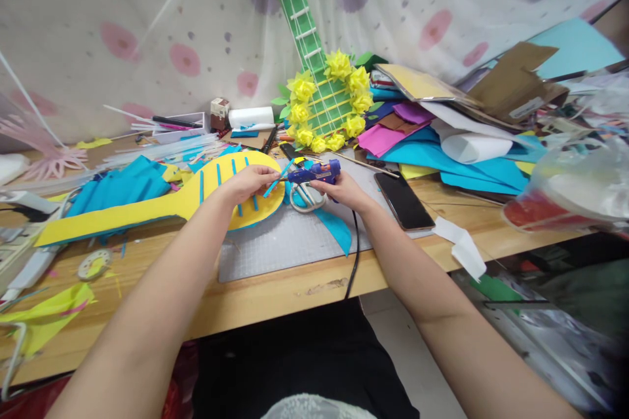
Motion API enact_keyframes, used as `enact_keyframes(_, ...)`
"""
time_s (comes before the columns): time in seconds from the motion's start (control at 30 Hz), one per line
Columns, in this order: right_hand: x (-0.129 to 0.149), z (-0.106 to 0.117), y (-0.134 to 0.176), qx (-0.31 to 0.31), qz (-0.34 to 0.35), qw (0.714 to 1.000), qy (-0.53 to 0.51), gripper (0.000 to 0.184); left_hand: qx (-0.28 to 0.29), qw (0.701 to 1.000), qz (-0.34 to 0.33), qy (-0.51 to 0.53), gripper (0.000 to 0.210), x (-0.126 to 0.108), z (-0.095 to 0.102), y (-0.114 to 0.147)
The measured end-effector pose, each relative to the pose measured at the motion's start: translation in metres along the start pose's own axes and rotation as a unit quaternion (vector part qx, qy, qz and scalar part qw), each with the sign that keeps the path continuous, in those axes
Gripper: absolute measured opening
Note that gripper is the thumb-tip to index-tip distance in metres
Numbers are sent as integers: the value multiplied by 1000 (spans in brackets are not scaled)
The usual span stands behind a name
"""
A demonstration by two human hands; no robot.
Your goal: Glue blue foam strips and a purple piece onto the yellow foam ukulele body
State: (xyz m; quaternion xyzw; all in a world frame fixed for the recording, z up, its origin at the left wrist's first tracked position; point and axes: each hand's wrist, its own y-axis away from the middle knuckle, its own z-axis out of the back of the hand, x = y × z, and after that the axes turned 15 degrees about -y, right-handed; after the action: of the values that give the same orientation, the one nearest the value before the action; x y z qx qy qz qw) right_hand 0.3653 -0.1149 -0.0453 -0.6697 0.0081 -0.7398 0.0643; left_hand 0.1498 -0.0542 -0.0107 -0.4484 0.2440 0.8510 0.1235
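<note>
In my right hand point(344, 188) is a blue hot glue gun point(317, 172), its nozzle pointing left. My left hand point(251, 183) pinches a thin blue strip point(273, 187) close to the nozzle; whether the two touch I cannot tell. Below the left hand lies a yellow guitar-shaped cutout point(167, 205) with blue edges. Several blue strips point(219, 174) lie across its round body. White-handled scissors point(307, 199) rest under the glue gun, beside a blue paper piece point(336, 230) on the grey cutting mat point(265, 263).
A green guitar with yellow flowers point(314, 105) leans at the back. A phone point(403, 200) lies right of the mat. Coloured paper point(457, 157) and a plastic cup point(565, 193) crowd the right; blue paper point(118, 186) and a tape roll point(95, 264) are left. A black cord point(354, 255) crosses the edge.
</note>
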Motion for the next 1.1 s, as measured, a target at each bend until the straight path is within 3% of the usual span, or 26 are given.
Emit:
enact_keyframes(0.4,0,-10,2,73,-8,997,-11,41,-8,1000,10,5,19,-2,-2,-1)
enact_keyframes(0.53,6,-12,5,65,-6,998,-21,40,-10,1000,15,24,20,-1,-1,-1)
enact_keyframes(0.7,12,4,5,-4,-4,999,-37,38,-19,998,15,50,24,4,1,-3)
enact_keyframes(0.9,0,59,-4,-207,33,978,-6,40,-61,992,-26,109,32,4,6,-2)
enact_keyframes(1.0,-10,75,-4,-216,-8,972,96,40,-88,986,-50,129,31,-1,12,-4)
enact_keyframes(1.1,-21,75,-1,-195,-41,964,178,43,-116,980,-54,150,24,-7,16,-6)
